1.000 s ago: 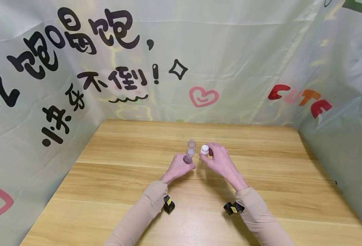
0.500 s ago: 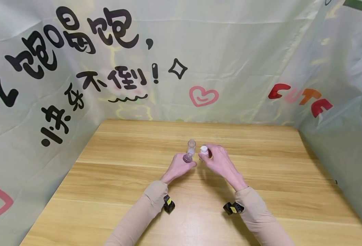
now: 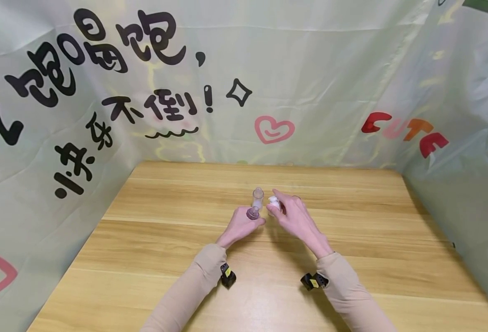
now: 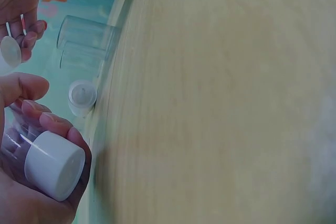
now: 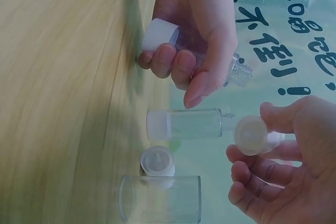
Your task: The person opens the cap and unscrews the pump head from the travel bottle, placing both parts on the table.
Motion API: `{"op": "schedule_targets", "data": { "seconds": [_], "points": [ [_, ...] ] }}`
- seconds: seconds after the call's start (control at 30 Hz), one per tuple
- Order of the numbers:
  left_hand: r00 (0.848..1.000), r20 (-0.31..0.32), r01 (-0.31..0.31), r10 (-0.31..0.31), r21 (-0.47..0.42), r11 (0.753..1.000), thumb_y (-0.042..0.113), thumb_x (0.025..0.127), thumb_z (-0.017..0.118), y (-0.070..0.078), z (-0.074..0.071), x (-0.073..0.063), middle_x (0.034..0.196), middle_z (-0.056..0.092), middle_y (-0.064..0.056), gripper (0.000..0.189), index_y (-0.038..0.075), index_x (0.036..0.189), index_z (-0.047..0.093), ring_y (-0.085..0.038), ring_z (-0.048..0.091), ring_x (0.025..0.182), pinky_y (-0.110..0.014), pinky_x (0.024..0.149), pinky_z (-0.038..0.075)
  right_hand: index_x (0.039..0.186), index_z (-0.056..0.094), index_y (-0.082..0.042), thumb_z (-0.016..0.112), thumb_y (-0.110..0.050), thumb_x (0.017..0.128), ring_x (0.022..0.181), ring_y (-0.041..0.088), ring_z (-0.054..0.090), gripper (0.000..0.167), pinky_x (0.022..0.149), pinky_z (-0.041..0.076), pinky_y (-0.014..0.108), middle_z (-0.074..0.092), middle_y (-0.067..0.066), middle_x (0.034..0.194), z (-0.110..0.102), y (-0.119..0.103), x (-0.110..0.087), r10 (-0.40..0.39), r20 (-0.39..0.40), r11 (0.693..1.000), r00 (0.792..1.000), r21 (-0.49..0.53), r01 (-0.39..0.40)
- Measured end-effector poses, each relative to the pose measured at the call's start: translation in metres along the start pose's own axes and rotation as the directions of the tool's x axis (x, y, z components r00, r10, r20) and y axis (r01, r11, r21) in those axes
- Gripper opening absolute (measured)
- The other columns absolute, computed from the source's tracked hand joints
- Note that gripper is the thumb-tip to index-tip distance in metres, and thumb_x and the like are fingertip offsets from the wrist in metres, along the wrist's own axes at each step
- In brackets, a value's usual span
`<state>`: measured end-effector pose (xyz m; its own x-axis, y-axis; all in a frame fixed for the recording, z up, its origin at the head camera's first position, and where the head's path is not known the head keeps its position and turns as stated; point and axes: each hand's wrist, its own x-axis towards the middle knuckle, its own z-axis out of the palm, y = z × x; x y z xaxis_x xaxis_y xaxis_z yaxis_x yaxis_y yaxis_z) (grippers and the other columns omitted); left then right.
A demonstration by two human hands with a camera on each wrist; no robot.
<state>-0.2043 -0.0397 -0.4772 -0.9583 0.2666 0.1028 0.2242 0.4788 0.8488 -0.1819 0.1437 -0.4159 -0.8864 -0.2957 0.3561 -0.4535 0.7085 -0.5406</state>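
Observation:
My left hand [image 3: 240, 225] grips a clear bottle [image 3: 253, 213], its fingers wrapped round the body. The bottle's white base [image 4: 55, 166] shows in the left wrist view, and its uncapped threaded neck [image 5: 240, 72] in the right wrist view. To the right, my right hand [image 3: 296, 219] pinches a white pump head [image 5: 252, 136] between thumb and fingers, its round end toward the right wrist camera. A second clear bottle [image 5: 195, 124] with a white base stands on the table just beyond the left hand.
By the standing bottle, a second white pump top [image 5: 157, 160] and a clear cylindrical cover [image 5: 161, 199] sit on the wooden table [image 3: 185, 193]. A printed curtain [image 3: 322, 83] hangs behind the table and along both sides.
The right fingers have shifted and spread a little round the white pump head, which has turned and moved slightly left. The left hand and its bottle stay in place.

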Motion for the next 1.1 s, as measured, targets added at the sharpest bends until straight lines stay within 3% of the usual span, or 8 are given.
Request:
{"op": "schedule_targets", "data": {
  "seconds": [0.37,0.67,0.8,1.1],
  "points": [
    [1.000,0.003,0.002,-0.002,-0.008,1.000,0.021,0.078,0.073,-0.0006,0.0009,0.0003,0.059,0.046,0.008,0.033,0.022,0.063,0.044,-0.009,0.042,0.055,-0.022,0.055,0.038,0.135,0.057,0.007,0.065,-0.021,0.097,0.056,0.007,0.040,0.048,0.051,0.034,0.021,0.051,0.000,0.064,0.0006,0.0011,-0.0010,-0.037,-0.008,0.999,0.999,-0.009,0.037],
    [1.000,0.011,0.019,-0.019,-0.026,0.999,0.021,0.079,0.073,-0.0001,0.0016,0.0002,0.060,0.046,0.008,0.032,0.021,0.065,0.045,-0.009,0.042,0.055,-0.023,0.057,0.039,0.135,0.060,0.001,0.062,-0.027,0.099,0.054,0.008,0.039,0.046,0.058,0.036,0.026,0.051,-0.002,0.059,0.0033,0.0023,-0.0014,-0.001,0.014,0.999,1.000,-0.034,0.001],
    [1.000,0.006,0.023,-0.023,-0.020,1.000,0.021,0.079,0.073,0.0003,0.0015,0.0002,0.060,0.046,0.008,0.032,0.021,0.065,0.045,-0.009,0.043,0.056,-0.023,0.057,0.039,0.129,0.066,-0.003,0.067,-0.028,0.096,0.055,0.008,0.039,0.042,0.062,0.034,0.026,0.052,-0.005,0.059,0.0044,0.0020,-0.0015,0.000,0.018,0.999,1.000,-0.050,0.001],
    [0.999,0.001,0.032,-0.032,-0.005,0.999,0.023,0.079,0.073,-0.0001,0.0018,0.0003,0.061,0.046,0.008,0.031,0.021,0.065,0.045,-0.009,0.044,0.057,-0.023,0.057,0.039,0.108,0.072,-0.008,0.074,-0.029,0.090,0.059,0.011,0.042,0.028,0.054,0.034,0.024,0.055,-0.004,0.062,0.0063,0.0015,-0.0025,0.054,0.012,0.996,0.998,-0.066,-0.053]
  ]
}}
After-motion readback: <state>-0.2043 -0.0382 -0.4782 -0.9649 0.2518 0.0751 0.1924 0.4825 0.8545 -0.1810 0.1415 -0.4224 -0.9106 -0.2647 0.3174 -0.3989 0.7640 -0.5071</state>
